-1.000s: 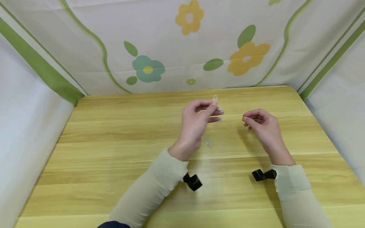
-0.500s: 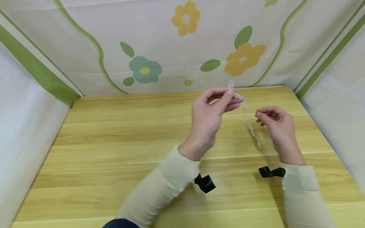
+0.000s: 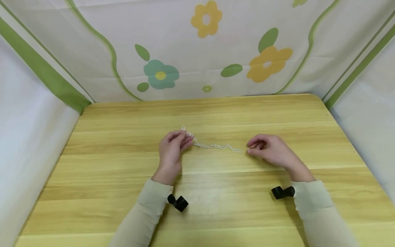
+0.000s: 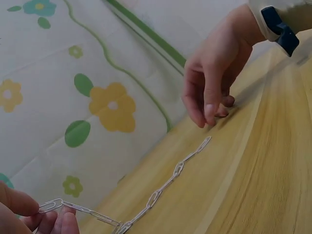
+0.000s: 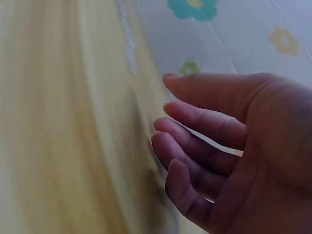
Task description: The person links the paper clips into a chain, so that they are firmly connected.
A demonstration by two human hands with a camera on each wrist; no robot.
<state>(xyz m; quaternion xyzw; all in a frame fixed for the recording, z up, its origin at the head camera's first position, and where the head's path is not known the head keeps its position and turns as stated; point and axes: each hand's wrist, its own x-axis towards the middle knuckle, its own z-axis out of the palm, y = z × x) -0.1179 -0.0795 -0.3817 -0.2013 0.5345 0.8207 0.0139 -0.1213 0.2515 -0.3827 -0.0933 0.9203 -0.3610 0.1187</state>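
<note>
A chain of linked white paper clips (image 3: 213, 146) trails over the wooden table. My left hand (image 3: 170, 151) pinches its left end between thumb and forefinger, with one clip poking up past the fingertips. From there the chain slopes down and lies in a wavy line towards the right. In the left wrist view the separate links of the chain (image 4: 154, 199) show. My right hand (image 3: 270, 149) hovers just beyond the chain's right end, not touching it. Its fingers are loosely bent and hold nothing; the right wrist view shows a gap between thumb and forefinger.
The wooden table (image 3: 117, 161) reaches back to a white curtain (image 3: 185, 51) printed with flowers. White cloth also hangs on the left and right sides. A black wrist mount (image 3: 178, 203) juts from the left sleeve, and another black mount (image 3: 282, 192) from the right.
The left hand rose with the paper clip chain dangling, then came down leftward, laying most of it along the table. The small heap of clips seen earlier is gone. The right hand lowered slightly.
</note>
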